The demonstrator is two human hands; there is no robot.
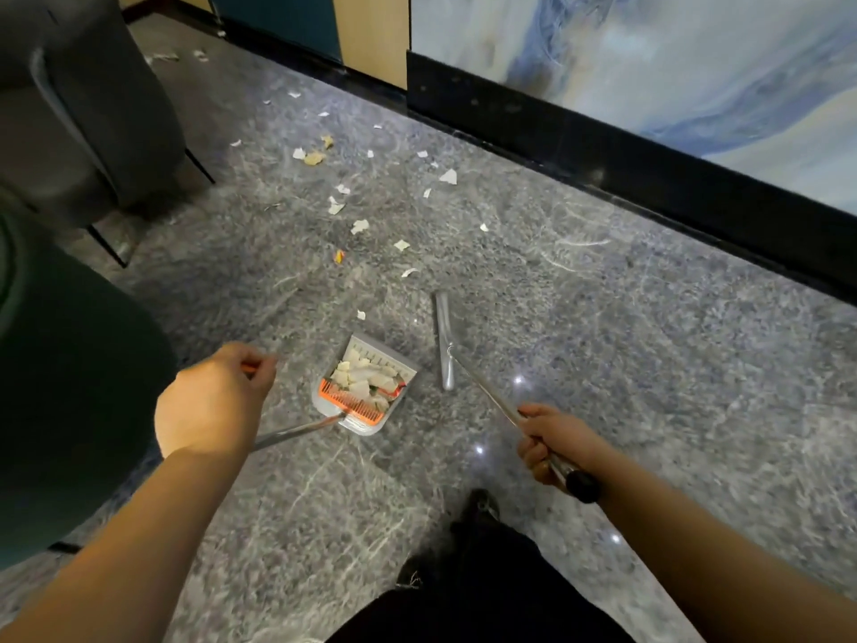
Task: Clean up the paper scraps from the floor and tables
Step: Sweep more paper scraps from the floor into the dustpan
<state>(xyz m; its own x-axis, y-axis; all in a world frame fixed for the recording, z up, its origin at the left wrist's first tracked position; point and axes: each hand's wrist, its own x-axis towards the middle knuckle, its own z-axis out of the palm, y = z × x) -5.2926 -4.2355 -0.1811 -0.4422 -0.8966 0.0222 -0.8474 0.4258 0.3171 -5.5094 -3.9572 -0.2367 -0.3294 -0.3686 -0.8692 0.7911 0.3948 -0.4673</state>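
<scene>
The floor (579, 317) is polished grey speckled stone with pale streaks and a few bright light reflections near the right hand. A black skirting (603, 160) runs along the wall, under a blue-and-white marbled panel (649, 62) and tan and teal panels further left. At the upper left stands a dark grey chair (92, 109) on thin black legs; a dark green seat (69, 387) fills the left edge.

Scraps (357, 225) lie scattered across the floor from the chair toward the middle, white with a few yellowish bits. The dustpan (366, 387), grey with an orange comb edge, sits on the floor holding a heap of scraps.

The left hand (213, 401) is curled round the dustpan's orange-tipped handle. The right hand (556, 443) grips the metal pole of the broom (445, 341), whose grey head rests on the floor just right of the dustpan.
</scene>
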